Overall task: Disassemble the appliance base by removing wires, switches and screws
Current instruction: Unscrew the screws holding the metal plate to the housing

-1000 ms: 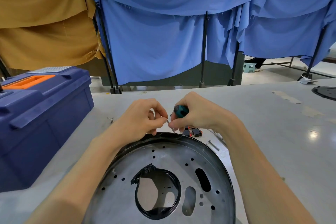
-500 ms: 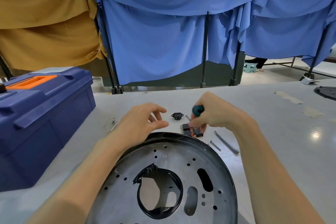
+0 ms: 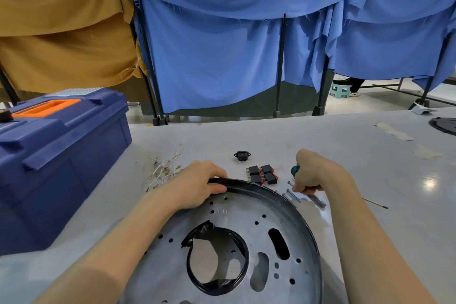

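Note:
The round appliance base [image 3: 246,229], a grey metal disc with a black rim and a large central hole, lies on the table in front of me. My left hand [image 3: 197,185] grips its far rim. My right hand [image 3: 315,175] holds a teal-handled screwdriver [image 3: 295,170] low over the table, just right of the rim, beside several long screws [image 3: 293,196]. Beyond the rim lie a cluster of black and red switches [image 3: 262,174], a black power socket [image 3: 242,155] and a tangle of white wires [image 3: 164,168].
A blue toolbox [image 3: 59,155] with an orange handle stands at the left. A thin metal rod [image 3: 375,203] lies right of my right forearm. Another black disc [image 3: 444,124] sits at the far right edge. Blue and tan cloths hang behind the table.
My hands came apart from above the far rim. The left hand dropped onto the base's rim and gripped it. The right hand moved right and down with the screwdriver toward the screws.

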`<move>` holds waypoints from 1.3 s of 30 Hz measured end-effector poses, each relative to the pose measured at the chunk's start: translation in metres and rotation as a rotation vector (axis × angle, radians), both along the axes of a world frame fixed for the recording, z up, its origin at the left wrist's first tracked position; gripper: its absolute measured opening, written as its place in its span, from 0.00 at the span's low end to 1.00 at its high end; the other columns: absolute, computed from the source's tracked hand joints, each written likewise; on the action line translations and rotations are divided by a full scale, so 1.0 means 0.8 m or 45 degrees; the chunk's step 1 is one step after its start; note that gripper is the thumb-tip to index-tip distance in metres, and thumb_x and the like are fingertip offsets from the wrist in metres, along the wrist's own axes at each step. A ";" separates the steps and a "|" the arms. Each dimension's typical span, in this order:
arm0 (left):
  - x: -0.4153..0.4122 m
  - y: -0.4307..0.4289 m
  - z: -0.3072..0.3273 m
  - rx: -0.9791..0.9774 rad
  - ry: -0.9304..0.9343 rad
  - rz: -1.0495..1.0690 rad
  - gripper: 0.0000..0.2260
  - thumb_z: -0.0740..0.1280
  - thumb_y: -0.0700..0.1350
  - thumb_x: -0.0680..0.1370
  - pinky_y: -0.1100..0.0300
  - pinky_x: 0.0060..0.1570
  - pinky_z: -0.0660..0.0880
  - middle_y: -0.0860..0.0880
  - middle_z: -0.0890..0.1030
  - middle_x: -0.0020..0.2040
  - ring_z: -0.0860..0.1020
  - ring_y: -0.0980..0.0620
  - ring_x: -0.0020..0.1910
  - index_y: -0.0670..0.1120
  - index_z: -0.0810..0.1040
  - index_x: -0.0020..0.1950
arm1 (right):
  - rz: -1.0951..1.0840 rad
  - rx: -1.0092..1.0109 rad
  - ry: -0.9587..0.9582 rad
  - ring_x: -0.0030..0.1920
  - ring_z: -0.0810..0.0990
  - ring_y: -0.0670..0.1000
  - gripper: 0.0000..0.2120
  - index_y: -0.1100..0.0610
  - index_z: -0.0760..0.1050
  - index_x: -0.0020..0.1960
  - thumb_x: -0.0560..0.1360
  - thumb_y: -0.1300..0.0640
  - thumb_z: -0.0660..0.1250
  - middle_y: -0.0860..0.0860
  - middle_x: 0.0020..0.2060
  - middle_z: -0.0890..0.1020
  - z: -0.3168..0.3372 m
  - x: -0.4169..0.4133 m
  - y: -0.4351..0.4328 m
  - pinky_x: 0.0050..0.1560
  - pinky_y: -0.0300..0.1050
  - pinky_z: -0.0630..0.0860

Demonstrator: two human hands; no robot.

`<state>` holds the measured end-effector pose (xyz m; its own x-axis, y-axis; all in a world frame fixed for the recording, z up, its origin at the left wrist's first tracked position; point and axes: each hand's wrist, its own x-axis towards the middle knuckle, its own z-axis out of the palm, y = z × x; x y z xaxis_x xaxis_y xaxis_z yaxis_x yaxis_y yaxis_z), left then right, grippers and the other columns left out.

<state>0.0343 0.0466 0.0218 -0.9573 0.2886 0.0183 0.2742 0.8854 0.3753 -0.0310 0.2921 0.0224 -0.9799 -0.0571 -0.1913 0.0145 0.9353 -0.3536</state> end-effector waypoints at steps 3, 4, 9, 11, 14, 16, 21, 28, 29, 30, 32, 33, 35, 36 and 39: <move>-0.001 0.000 0.001 -0.008 0.000 -0.010 0.03 0.67 0.46 0.80 0.49 0.55 0.74 0.46 0.82 0.47 0.77 0.45 0.49 0.50 0.80 0.49 | 0.007 0.028 -0.002 0.27 0.74 0.55 0.15 0.60 0.64 0.39 0.72 0.69 0.71 0.57 0.27 0.76 -0.006 -0.003 -0.001 0.26 0.42 0.69; -0.001 0.000 0.001 -0.011 0.001 -0.012 0.03 0.66 0.46 0.80 0.49 0.55 0.74 0.46 0.82 0.47 0.77 0.45 0.49 0.51 0.79 0.47 | 0.004 0.027 -0.001 0.28 0.75 0.56 0.14 0.60 0.64 0.40 0.72 0.69 0.70 0.57 0.28 0.76 -0.007 -0.004 -0.002 0.27 0.42 0.70; 0.000 0.000 0.001 -0.024 0.007 0.007 0.07 0.66 0.47 0.80 0.52 0.50 0.74 0.48 0.79 0.41 0.76 0.46 0.45 0.52 0.74 0.41 | -0.007 0.006 -0.018 0.26 0.73 0.55 0.15 0.60 0.63 0.40 0.73 0.68 0.70 0.57 0.29 0.75 -0.008 -0.005 -0.001 0.27 0.41 0.69; -0.001 0.001 0.001 -0.028 0.003 0.029 0.10 0.66 0.47 0.80 0.53 0.46 0.72 0.50 0.75 0.37 0.74 0.47 0.42 0.51 0.73 0.38 | 0.004 -0.039 -0.019 0.24 0.73 0.53 0.15 0.60 0.64 0.40 0.74 0.66 0.71 0.56 0.28 0.76 -0.003 -0.004 -0.001 0.26 0.40 0.69; -0.002 0.002 0.003 -0.014 0.001 0.069 0.17 0.67 0.45 0.80 0.55 0.39 0.67 0.50 0.72 0.32 0.71 0.48 0.37 0.52 0.69 0.32 | 0.059 -0.174 -0.006 0.20 0.74 0.48 0.15 0.61 0.67 0.41 0.74 0.58 0.73 0.56 0.28 0.79 0.012 0.001 -0.001 0.23 0.37 0.68; -0.002 0.002 0.005 0.003 0.014 0.100 0.18 0.67 0.44 0.80 0.56 0.36 0.64 0.50 0.70 0.30 0.69 0.48 0.34 0.51 0.68 0.30 | 0.154 -0.299 -0.014 0.22 0.75 0.48 0.19 0.66 0.74 0.43 0.73 0.50 0.74 0.56 0.28 0.82 0.024 0.008 -0.003 0.25 0.38 0.69; -0.002 0.001 0.009 0.108 0.010 0.157 0.16 0.67 0.43 0.79 0.57 0.36 0.61 0.46 0.68 0.30 0.64 0.47 0.34 0.39 0.73 0.33 | 0.545 -0.440 -0.213 0.22 0.69 0.49 0.34 0.62 0.81 0.39 0.57 0.29 0.72 0.53 0.25 0.80 0.059 0.039 -0.019 0.29 0.42 0.67; -0.003 -0.010 0.016 0.134 0.004 0.166 0.16 0.66 0.42 0.80 0.57 0.34 0.57 0.44 0.64 0.32 0.61 0.48 0.34 0.39 0.70 0.33 | 0.589 -0.329 -0.192 0.26 0.65 0.54 0.13 0.62 0.75 0.34 0.71 0.55 0.75 0.58 0.29 0.71 0.058 0.049 -0.040 0.26 0.41 0.61; -0.002 -0.012 0.015 0.171 -0.007 0.176 0.16 0.67 0.42 0.79 0.57 0.35 0.58 0.44 0.65 0.32 0.61 0.48 0.33 0.38 0.72 0.34 | 0.575 -0.345 -0.152 0.26 0.65 0.54 0.13 0.60 0.74 0.32 0.71 0.57 0.74 0.57 0.28 0.70 0.056 0.048 -0.041 0.26 0.40 0.62; -0.002 -0.013 0.017 0.213 -0.010 0.183 0.15 0.67 0.43 0.79 0.58 0.36 0.60 0.44 0.67 0.31 0.63 0.48 0.33 0.37 0.75 0.35 | 0.563 -0.369 -0.116 0.27 0.66 0.54 0.14 0.59 0.73 0.31 0.71 0.58 0.73 0.57 0.27 0.70 0.056 0.046 -0.041 0.25 0.40 0.62; -0.001 -0.015 0.025 0.282 0.031 0.189 0.08 0.68 0.45 0.79 0.60 0.40 0.67 0.47 0.76 0.34 0.71 0.51 0.34 0.42 0.82 0.45 | 0.551 -0.409 -0.069 0.28 0.67 0.54 0.12 0.60 0.75 0.32 0.71 0.58 0.73 0.57 0.27 0.70 0.056 0.044 -0.037 0.25 0.40 0.63; 0.000 -0.017 0.031 0.307 0.063 0.201 0.07 0.67 0.48 0.79 0.60 0.44 0.69 0.48 0.80 0.38 0.75 0.53 0.37 0.47 0.82 0.51 | 0.540 -0.431 -0.055 0.27 0.67 0.54 0.11 0.61 0.75 0.33 0.71 0.59 0.73 0.57 0.27 0.70 0.056 0.042 -0.033 0.24 0.39 0.64; 0.004 -0.021 0.048 0.323 0.153 0.250 0.11 0.67 0.51 0.79 0.63 0.49 0.70 0.50 0.82 0.48 0.78 0.54 0.47 0.51 0.79 0.60 | 0.471 -0.502 -0.030 0.24 0.66 0.53 0.11 0.62 0.74 0.34 0.71 0.60 0.72 0.56 0.25 0.70 0.057 0.037 -0.023 0.22 0.38 0.64; 0.004 -0.024 0.056 0.331 0.215 0.268 0.13 0.66 0.51 0.79 0.65 0.48 0.70 0.50 0.81 0.51 0.78 0.54 0.49 0.50 0.78 0.62 | 0.405 -0.549 -0.007 0.22 0.66 0.52 0.11 0.62 0.73 0.34 0.71 0.61 0.72 0.56 0.25 0.70 0.057 0.033 -0.017 0.22 0.37 0.63; 0.011 -0.028 0.079 0.439 0.437 0.246 0.17 0.63 0.56 0.78 0.68 0.47 0.72 0.52 0.82 0.46 0.78 0.58 0.45 0.45 0.83 0.56 | 0.147 -0.697 0.131 0.19 0.66 0.51 0.11 0.63 0.70 0.34 0.71 0.64 0.70 0.56 0.21 0.71 0.053 0.021 -0.002 0.20 0.37 0.62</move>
